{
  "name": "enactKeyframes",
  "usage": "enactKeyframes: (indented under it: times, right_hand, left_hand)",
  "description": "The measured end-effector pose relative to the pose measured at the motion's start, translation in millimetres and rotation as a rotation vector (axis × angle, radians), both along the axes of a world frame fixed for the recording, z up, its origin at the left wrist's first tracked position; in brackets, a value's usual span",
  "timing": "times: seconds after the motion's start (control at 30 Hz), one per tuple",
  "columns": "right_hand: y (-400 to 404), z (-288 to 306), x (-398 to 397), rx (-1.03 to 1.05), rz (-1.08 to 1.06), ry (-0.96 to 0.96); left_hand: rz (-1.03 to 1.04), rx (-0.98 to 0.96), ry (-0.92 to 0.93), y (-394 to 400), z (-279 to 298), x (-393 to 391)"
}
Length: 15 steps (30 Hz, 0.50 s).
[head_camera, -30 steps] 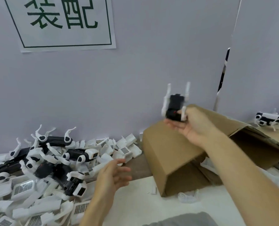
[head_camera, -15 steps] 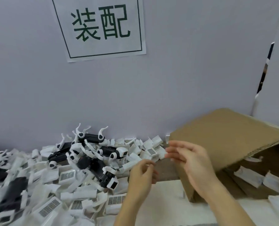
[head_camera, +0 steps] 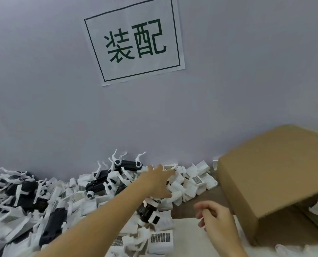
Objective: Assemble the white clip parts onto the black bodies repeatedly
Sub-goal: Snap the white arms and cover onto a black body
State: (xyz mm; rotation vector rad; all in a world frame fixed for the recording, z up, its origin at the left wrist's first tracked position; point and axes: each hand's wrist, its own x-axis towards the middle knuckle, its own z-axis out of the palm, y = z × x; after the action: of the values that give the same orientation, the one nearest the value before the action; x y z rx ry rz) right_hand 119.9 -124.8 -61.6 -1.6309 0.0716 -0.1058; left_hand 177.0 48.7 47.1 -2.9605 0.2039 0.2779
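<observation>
Head view: left hand (head_camera: 159,180) spread over white clip parts (head_camera: 189,182); cardboard box (head_camera: 277,173) contents unclear.

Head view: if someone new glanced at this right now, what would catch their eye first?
Probably the white sign with two large dark green characters, high on the grey wall. Next, the jumbled heap of white clip parts and black bodies along the wall's foot at lower left, with the left hand stretched over it. A tilted cardboard box fills the right, the right hand empty beside it.
</observation>
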Motion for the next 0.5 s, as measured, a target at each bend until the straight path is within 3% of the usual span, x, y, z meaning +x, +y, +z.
enactKeyframes:
  times: [0.1,0.27,0.37,0.5]
  right_hand:
    - [0.0,0.2,0.9,0.004,0.026,0.008]
    - [-0.8,-0.4,1.3,-0.001,0.034,0.026]
    - [-0.6,-1.2,1.1,-0.010,0.042,0.024]
    - [-1.6,-0.9,0.9,0.029,0.051,0.016]
  left_hand:
    - [-0.040,-0.030,0.110,7.0,6.8,7.6]
    - [-0.054,-0.158,0.025,20.4,13.3,6.1]
    - [-0.047,-0.287,-0.197,31.8,16.5,-3.0]
    - [-0.020,-0.649,-0.647,35.7,35.0,-27.2]
